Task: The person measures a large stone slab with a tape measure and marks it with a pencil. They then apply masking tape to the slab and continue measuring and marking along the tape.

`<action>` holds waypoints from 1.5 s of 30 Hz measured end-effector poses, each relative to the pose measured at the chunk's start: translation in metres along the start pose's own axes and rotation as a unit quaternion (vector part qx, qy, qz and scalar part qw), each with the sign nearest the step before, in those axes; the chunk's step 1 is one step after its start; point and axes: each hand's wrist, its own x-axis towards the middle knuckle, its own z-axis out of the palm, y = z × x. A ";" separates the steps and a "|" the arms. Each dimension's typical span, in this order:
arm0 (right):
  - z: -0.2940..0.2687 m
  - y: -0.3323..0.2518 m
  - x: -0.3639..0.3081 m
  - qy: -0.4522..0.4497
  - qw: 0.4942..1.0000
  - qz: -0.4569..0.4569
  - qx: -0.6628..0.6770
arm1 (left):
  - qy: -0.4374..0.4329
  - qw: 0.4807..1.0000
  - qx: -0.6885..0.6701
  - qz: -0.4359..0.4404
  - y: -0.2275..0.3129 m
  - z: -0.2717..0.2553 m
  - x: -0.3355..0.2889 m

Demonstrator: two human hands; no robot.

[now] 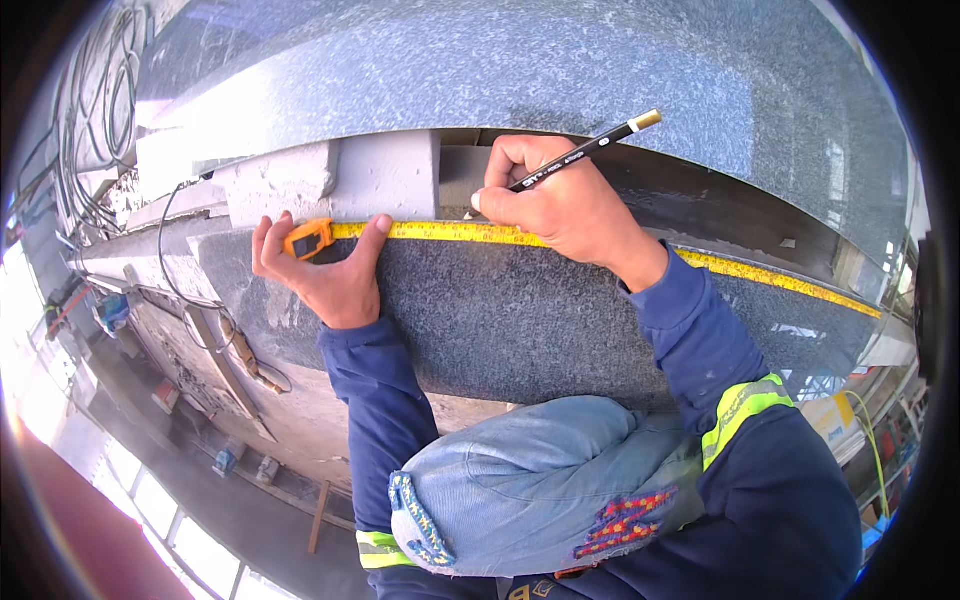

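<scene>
One bundle of looped cables (112, 120) lies at the far left, beyond the end of the dark speckled slab (520, 320) that runs across the near side. Next to the right, the left hand (325, 275) is partly curled, thumb spread from fingers: the fingers wrap the outer side of the orange tape case (308, 239), while the thumb presses the yellow tape (450, 232) just right of it. The tape is drawn out along the slab's far edge. Beyond it stands a pale block (385, 180), with a narrow gap to its right.

Over that gap, the right hand (580, 205) is closed on a black pencil (590, 152) in a writing grip, its gold end pointing far and right, its tip down just beside the tape's far edge. The tape passes beneath this hand and runs on to the right end of the slab. A polished grey slab (560, 60) spans the far side.

The tape appears laid out and the pencil set in place; whether any line is drawn under the tip is too small to tell, so the marking seems unfinished.

As for containers, only the tape case clearly counts; how much tape remains inside cannot be seen.
</scene>
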 end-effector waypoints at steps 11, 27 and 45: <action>0.001 0.002 0.000 0.010 0.999 0.016 0.033 | -0.006 1.000 -0.013 -0.011 -0.005 0.002 -0.002; -0.001 0.004 0.003 0.000 0.998 0.060 0.029 | -0.002 0.999 -0.050 -0.012 -0.005 0.003 -0.003; -0.001 0.004 0.001 0.011 0.999 0.040 0.027 | 0.003 0.997 -0.077 -0.020 -0.006 0.004 -0.004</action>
